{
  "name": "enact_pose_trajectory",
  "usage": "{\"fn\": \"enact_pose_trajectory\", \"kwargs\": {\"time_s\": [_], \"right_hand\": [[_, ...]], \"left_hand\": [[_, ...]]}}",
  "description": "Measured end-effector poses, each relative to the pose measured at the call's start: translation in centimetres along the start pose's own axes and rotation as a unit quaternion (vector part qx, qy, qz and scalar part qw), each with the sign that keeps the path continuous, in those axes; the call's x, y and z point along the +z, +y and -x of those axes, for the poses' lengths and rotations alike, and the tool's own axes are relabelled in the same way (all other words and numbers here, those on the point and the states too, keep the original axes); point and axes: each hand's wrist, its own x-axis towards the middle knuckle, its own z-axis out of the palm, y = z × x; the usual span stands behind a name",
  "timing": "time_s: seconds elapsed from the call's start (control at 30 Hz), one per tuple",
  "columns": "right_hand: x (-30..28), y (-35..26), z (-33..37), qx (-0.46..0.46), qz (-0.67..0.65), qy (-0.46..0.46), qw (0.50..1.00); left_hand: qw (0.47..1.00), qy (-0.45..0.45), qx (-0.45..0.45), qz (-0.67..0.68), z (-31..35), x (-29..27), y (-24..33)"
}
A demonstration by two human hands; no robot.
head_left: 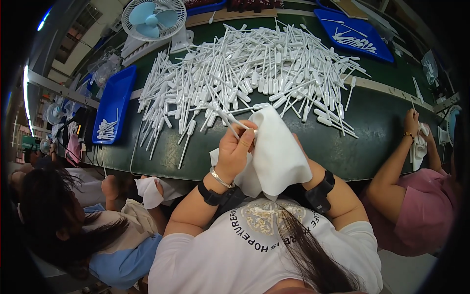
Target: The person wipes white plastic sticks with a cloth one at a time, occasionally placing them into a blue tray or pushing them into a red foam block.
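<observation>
My left hand (238, 146) is closed around a few white plastic transfer pipettes (226, 119), their stems sticking out past the thumb and fingers. A white cloth (276, 152) hangs between my hands, its top bunched against one of these pipettes by the left fingertips. My right hand (299, 146) is behind the cloth and grips it from there; most of its fingers are hidden. Just beyond both hands, a big loose pile of the same pipettes (264, 63) spreads over the dark green table (205, 159).
Blue trays with some pipettes stand at the left (128, 81) and far right (379, 51). A fan (154, 19) with blue blades is at the back left. One co-worker (117, 235) sits close on my left, another (411, 201) on my right, both with white cloths.
</observation>
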Motion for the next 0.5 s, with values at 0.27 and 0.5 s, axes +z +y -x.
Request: {"fn": "enact_pose_trajectory", "kwargs": {"time_s": [0.27,0.5], "right_hand": [[-0.1,1.5,0.3,-0.02,-0.001,-0.007,1.0],[-0.4,2.4,0.4,0.015,-0.035,-0.046,0.998]], "left_hand": [[0.959,-0.05,0.089,-0.265,0.3,0.4,-0.2],[0.98,-0.062,0.088,-0.168,1.0,0.6,-1.7]]}}
